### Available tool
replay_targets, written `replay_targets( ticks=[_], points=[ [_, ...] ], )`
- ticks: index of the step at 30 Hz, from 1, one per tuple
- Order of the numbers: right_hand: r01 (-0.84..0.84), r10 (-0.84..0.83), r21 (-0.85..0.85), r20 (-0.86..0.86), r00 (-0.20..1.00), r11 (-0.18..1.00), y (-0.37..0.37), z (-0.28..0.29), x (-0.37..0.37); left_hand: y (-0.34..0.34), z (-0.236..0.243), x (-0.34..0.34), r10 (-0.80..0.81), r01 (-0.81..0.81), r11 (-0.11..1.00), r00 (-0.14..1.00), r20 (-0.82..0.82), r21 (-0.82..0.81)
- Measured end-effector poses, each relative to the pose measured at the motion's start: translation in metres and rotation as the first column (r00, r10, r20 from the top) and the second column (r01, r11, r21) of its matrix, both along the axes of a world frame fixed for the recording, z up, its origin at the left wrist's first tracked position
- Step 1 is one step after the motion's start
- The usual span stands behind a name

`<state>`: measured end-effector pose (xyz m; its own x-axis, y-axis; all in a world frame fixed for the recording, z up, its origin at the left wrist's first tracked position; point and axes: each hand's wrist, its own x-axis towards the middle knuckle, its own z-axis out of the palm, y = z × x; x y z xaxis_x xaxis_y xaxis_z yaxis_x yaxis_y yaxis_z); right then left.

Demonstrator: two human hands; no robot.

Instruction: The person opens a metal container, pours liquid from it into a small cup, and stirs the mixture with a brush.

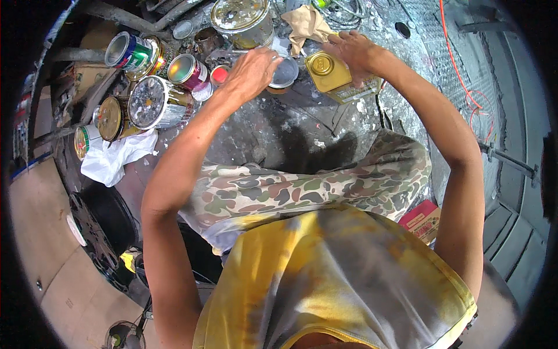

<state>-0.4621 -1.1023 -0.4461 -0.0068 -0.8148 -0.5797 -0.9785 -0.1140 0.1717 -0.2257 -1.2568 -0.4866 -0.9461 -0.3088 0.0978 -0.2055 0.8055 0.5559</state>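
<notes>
My right hand (356,53) is laid over the side of a gold rectangular metal can (323,78), its fingers spanning the far edge of the top and its thumb nearer me. The can has a round gold cap and leans slightly. Just left of a small tub of grey paint (283,73) is my left hand (253,71), back upward. Its fingers are bent and close together; their tips are hidden, so what they hold cannot be made out. A small cup with red inside (220,75) sits beside the left wrist.
Left of my arm stand several paint cans, including a silver paint-smeared can (152,103) and a pink-labelled can (185,71). A large lidded bucket (243,24) is at the back, near crumpled brown paper (306,27). White plastic (119,154) lies left. An orange cord (452,55) runs at right.
</notes>
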Motion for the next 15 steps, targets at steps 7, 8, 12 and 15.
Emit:
replay_targets(
  ticks=[7,8,12,15],
  points=[
    [0.018,-0.018,0.045,-0.01,1.0,0.999,-0.004,0.0,0.001,0.0,-0.003,0.001,0.075,-0.067,0.95,0.997,-0.015,0.304],
    [0.015,-0.014,0.037,-0.005,1.0,0.999,-0.005,0.0,0.002,-0.002,-0.007,0.003,0.056,-0.046,0.976,0.998,-0.04,0.211],
    [0.017,-0.017,0.014,-0.009,1.0,1.0,0.001,-0.004,-0.001,0.003,-0.001,-0.001,0.043,-0.043,0.999,0.997,0.064,-0.005],
    [0.028,-0.028,0.015,-0.011,1.0,0.999,0.001,-0.005,-0.002,0.001,0.006,-0.003,0.037,-0.048,0.995,0.992,0.125,0.083]
  ],
)
